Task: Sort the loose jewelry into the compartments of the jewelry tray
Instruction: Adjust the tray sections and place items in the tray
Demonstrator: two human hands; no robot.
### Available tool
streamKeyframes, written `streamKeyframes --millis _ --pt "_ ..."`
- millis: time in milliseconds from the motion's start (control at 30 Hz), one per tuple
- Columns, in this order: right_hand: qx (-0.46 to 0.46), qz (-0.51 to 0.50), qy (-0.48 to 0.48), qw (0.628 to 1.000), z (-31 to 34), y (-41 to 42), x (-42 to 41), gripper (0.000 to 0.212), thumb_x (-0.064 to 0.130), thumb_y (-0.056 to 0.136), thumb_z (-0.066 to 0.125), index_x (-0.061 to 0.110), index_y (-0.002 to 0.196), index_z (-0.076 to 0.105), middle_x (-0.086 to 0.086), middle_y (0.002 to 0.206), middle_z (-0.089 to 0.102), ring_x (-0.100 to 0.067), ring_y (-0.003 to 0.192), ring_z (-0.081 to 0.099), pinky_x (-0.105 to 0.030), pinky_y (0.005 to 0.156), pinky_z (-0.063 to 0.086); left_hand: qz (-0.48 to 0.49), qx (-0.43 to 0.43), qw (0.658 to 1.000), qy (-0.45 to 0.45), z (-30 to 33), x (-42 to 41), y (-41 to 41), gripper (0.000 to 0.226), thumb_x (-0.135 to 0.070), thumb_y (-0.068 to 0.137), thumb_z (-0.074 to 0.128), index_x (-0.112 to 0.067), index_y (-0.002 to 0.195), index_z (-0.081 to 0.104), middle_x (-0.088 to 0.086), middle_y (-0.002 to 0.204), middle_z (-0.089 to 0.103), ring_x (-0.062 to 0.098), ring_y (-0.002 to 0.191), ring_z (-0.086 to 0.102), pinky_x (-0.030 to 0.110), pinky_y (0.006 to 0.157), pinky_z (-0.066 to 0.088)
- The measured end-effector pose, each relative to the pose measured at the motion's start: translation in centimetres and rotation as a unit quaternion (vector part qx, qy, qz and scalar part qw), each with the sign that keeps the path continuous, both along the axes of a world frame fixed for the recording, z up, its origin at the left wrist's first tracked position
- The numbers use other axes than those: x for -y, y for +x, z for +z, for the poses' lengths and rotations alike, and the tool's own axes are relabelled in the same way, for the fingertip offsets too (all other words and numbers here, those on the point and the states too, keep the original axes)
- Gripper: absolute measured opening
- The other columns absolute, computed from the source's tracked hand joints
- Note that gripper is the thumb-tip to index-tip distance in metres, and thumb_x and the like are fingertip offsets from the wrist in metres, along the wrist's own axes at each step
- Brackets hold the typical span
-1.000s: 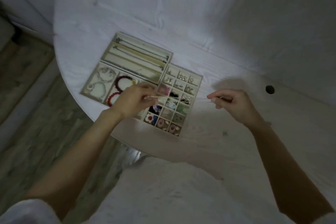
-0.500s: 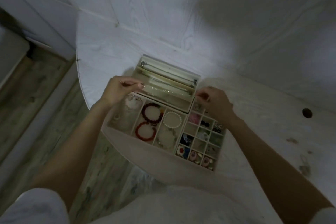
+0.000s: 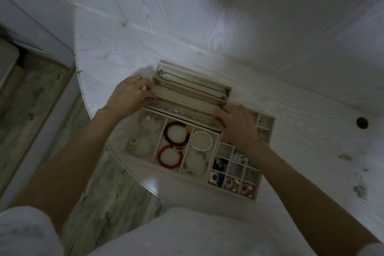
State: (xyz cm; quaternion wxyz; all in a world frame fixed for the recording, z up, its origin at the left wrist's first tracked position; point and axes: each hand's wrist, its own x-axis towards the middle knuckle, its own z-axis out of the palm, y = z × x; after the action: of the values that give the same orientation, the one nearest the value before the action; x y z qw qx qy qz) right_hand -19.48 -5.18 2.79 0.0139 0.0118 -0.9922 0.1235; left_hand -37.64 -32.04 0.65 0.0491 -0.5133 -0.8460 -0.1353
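The tray (image 3: 188, 173) sits at the near left edge of the white table (image 3: 291, 93), its near left corner jutting over the rim. It has 3 sections: long slots at the far side, 3 wide bays at the near left, and a grid of small cells at the near right.

A fine beaded chain (image 3: 185, 112) lies stretched along the nearest long slot, and both hands are at its ends. The left hand (image 3: 129, 94) rests at the slot's left end with fingers curled and thumb pressed toward them, pinching the chain's end. The right hand (image 3: 239, 124) covers the slot's right end and part of the grid, fingertips (image 3: 218, 115) bent down onto the chain; I cannot tell whether it actually grips it.

The 2 far slots hold other chains (image 3: 193, 82). In the middle bay lie a dark red bracelet (image 3: 176, 135) and a brighter red bracelet (image 3: 170, 157). The right bay holds a pearl bracelet (image 3: 202, 140) above a thin bangle (image 3: 195, 164). A flower piece (image 3: 214, 177) sits in a near-edge grid cell.

Something small (image 3: 359, 188) lies loose near the table's right edge, too blurred to identify.
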Motion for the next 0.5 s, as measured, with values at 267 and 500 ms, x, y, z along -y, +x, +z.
streamKeyframes --millis 267,500 --pt "0.065 0.029 0.124 0.990 -0.8 -0.3 1.0 0.020 0.007 0.052 0.086 0.014 0.063 0.071 -0.003 0.066 0.059 -0.024 0.069 0.055 -0.031 0.063 0.047 0.014 -0.051 0.998 -0.028 -0.6 -0.4 0.6 0.014 -0.021 0.080 0.068 -0.017 0.068 0.074 0.005 0.067 0.054 0.024 0.062 0.044 0.031 0.057 0.031" --pt "0.078 0.029 0.145 0.986 -0.8 -0.7 1.2 0.017 0.008 0.057 0.085 0.013 0.058 0.068 -0.004 0.066 0.055 -0.023 0.068 0.053 -0.030 0.060 0.045 0.013 -0.020 0.996 -0.091 0.1 -0.6 0.1 0.012 -0.023 0.065 0.086 -0.018 0.072 0.077 0.004 0.066 0.056 0.026 0.062 0.051 0.031 0.059 0.035"
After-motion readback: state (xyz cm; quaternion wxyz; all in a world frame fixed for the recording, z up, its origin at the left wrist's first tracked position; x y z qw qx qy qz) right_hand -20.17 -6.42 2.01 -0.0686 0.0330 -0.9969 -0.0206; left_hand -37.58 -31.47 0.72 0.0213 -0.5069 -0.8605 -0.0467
